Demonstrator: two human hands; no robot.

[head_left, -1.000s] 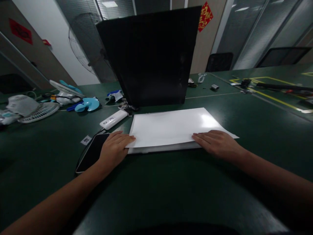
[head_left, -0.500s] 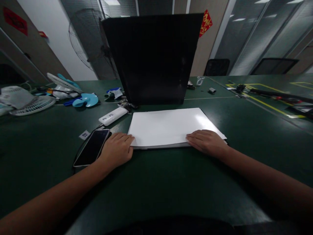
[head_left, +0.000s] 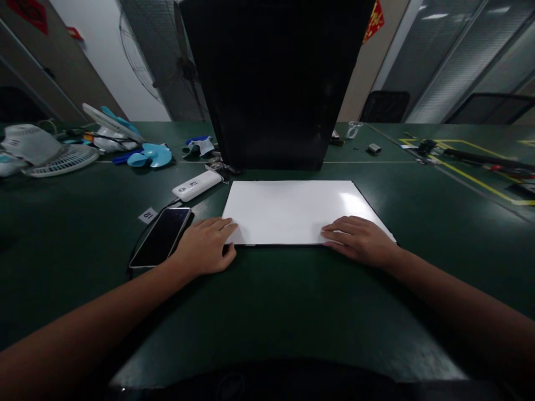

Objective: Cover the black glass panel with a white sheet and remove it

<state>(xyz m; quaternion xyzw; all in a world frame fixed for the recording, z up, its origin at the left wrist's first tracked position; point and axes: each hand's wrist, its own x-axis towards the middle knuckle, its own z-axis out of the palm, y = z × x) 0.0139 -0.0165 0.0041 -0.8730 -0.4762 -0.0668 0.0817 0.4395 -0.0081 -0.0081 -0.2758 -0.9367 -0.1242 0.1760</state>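
A glossy white sheet (head_left: 288, 209) lies flat on the green table, with a thin dark edge showing beneath its border. My left hand (head_left: 209, 244) rests on its front left corner, fingers stretched over the surface and thumb apart on the table side. On the front right part of the sheet, my right hand (head_left: 359, 239) lies with its fingers flat and its thumb at the front edge. Neither hand grasps anything. Behind the sheet stands a large black panel (head_left: 276, 83), upright and leaning slightly back.
Left of the sheet are a phone (head_left: 161, 238), cabled to a white power bank (head_left: 198, 186), and a paper tag (head_left: 147, 215). Fan parts (head_left: 67, 159) and a blue fan blade (head_left: 150, 155) lie farther left. A small grey cylinder (head_left: 374, 148) sits at the back right.
The sheet's front edge now lines up with what lies beneath; a grey strip showed there before. My left fingers have spread onto the corner. The view has tipped downward.
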